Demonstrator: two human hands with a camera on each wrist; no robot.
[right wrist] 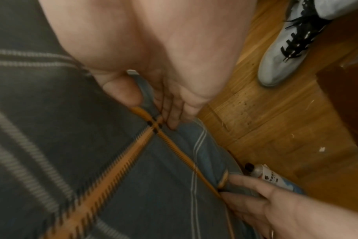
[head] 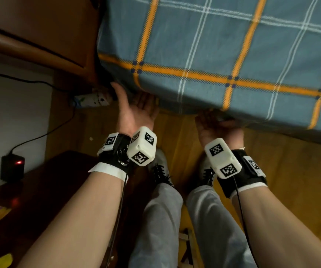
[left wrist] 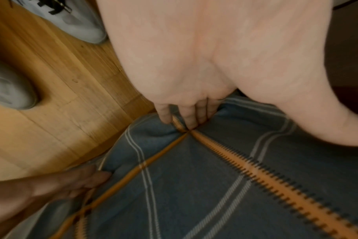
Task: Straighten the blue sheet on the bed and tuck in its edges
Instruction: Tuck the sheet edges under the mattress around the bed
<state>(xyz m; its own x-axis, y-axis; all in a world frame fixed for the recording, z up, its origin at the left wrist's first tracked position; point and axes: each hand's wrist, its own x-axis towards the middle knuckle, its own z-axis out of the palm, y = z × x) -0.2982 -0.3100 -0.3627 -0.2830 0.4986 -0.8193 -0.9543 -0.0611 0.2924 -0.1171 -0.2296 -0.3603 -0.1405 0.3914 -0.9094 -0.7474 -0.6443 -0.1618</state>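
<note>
The blue plaid sheet (head: 204, 45) with orange and white stripes covers the bed and hangs over its near side. My left hand (head: 136, 109) is palm up at the bed's corner. Its straight fingers (left wrist: 165, 116) push the sheet's (left wrist: 194, 186) lower edge in under the bed, and the thumb sticks out. My right hand (head: 215, 124) is also palm up, a little to the right along the same edge. In the right wrist view its thumb (right wrist: 123, 92) and fingers pinch a fold of the sheet (right wrist: 133, 186). In the head view both hands' fingertips are hidden under the fabric.
I stand on a wooden floor (head: 281, 171) in grey shoes (head: 159, 167) close to the bed. A white tube-like item (head: 90, 99) lies on the floor by the corner. A dark wooden cabinet (head: 40, 190) is at my left, with a black plug (head: 12, 167) and a cable (head: 40, 132) by the wall.
</note>
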